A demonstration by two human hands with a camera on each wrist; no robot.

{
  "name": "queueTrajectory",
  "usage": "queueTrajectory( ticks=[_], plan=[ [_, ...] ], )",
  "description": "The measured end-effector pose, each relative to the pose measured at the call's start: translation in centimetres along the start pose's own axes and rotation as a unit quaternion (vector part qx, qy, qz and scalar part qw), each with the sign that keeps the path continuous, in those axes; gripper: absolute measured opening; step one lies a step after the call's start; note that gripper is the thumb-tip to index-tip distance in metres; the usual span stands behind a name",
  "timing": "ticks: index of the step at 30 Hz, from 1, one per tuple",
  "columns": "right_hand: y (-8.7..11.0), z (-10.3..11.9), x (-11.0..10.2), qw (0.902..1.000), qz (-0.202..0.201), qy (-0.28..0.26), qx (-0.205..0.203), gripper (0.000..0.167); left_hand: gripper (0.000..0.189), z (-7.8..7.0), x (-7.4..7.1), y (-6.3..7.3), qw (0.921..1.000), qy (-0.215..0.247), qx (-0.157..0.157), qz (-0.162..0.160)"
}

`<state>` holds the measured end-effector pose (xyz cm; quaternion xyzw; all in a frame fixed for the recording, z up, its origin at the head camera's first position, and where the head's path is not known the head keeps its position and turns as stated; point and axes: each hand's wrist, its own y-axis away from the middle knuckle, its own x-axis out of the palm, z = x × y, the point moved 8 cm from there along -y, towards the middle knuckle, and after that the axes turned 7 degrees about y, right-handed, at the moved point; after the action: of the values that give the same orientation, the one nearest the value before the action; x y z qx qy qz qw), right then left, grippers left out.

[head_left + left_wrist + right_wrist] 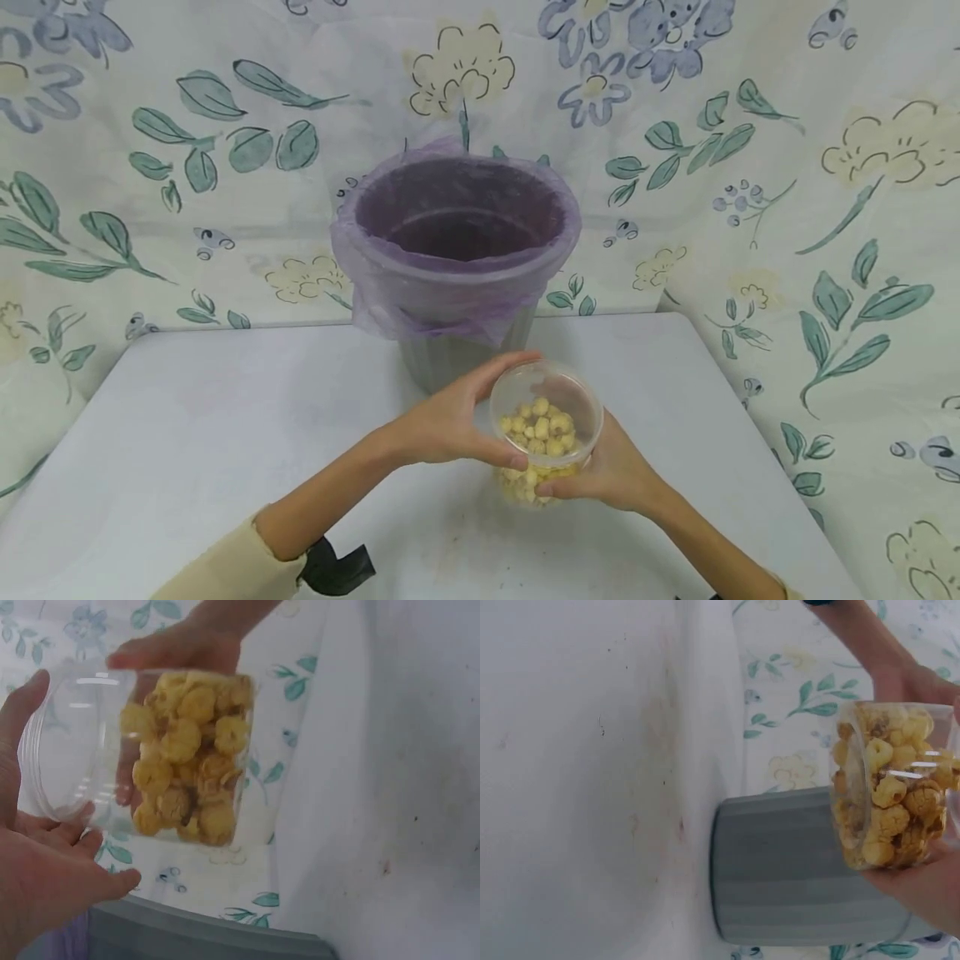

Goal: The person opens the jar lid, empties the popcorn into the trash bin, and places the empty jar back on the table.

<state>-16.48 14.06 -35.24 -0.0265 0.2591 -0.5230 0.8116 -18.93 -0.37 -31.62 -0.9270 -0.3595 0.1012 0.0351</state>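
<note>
Both hands hold a clear plastic jar (581, 392) above the white table, in front of the bin. Pale yellow popcorn (184, 742) fills its lower part, with bare space near the top. My left hand (450, 425) grips the jar around its top rim, thumb on the near side and fingers on the far side. Lower down, my right hand (626, 467) wraps the jar's right side, its thumb across the front. In the right wrist view, the jar's base faces the table, and the popcorn (892, 795) shows through the wall.
A grey bin (427, 362) stands at the table's back edge, lined with a purple plastic bag (450, 287) folded over its rim. Small specks dot the white table (225, 417). Floral cloth (247, 217) hangs behind and at the sides. A black strap (337, 568) lies by the left sleeve.
</note>
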Motion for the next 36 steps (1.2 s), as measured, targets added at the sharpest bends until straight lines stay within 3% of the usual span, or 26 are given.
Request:
queueTrajectory(
  ticks=[3, 6, 9, 12, 16, 20, 23, 27, 31, 34, 36],
  plan=[
    [-0.1, -0.3, -0.3, 0.9995, -0.027, 0.013, 0.013, 0.100, 0.100, -0.1, 0.1, 0.3, 0.9974, -0.018, 0.008, -0.069],
    [-0.2, -0.5, -0.5, 0.9983, -0.048, 0.025, 0.022, 0.099, 0.102, 0.0, 0.2, 0.6, 0.9899, -0.039, -0.006, -0.136],
    [-0.2, -0.7, -0.5, 0.9980, -0.051, 0.027, 0.027, 0.099, 0.109, 0.2, 0.3, 0.9, 0.9865, -0.036, -0.029, -0.157],
    [-0.2, -0.7, -0.3, 0.9985, -0.044, 0.011, 0.032, 0.102, 0.114, 0.6, 0.2, 0.8, 0.9912, -0.021, -0.048, -0.122],
    [-0.2, -0.6, 0.1, 0.9992, -0.021, -0.017, 0.031, 0.105, 0.118, 0.8, -0.3, 0.5, 0.9988, 0.027, -0.038, -0.017],
    [-0.2, -0.3, 0.8, 0.9989, 0.014, -0.039, 0.020, 0.107, 0.119, 0.8, -0.4, 0.1, 0.9952, 0.058, -0.025, 0.075],
    [-0.1, 0.0, 1.0, 0.9990, 0.021, -0.039, 0.009, 0.107, 0.114, 0.7, -0.2, -0.1, 0.9941, 0.053, -0.021, 0.092],
    [-0.2, 0.2, 0.7, 0.9998, 0.005, -0.016, -0.007, 0.104, 0.108, 0.5, -0.2, -0.1, 0.9976, 0.041, -0.014, 0.054],
    [-0.3, 0.0, 0.2, 0.9996, -0.024, 0.003, -0.010, 0.101, 0.107, 0.3, 0.0, 0.3, 0.9993, 0.015, -0.006, -0.034],
    [-0.4, -0.1, -0.1, 0.9988, -0.045, 0.018, -0.002, 0.099, 0.107, 0.2, 0.3, 0.7, 0.9938, -0.001, -0.006, -0.111],
    [-0.4, -0.2, -0.2, 0.9982, -0.053, 0.025, 0.005, 0.098, 0.108, 0.1, 0.5, 0.9, 0.9894, -0.005, -0.008, -0.145]
  ],
)
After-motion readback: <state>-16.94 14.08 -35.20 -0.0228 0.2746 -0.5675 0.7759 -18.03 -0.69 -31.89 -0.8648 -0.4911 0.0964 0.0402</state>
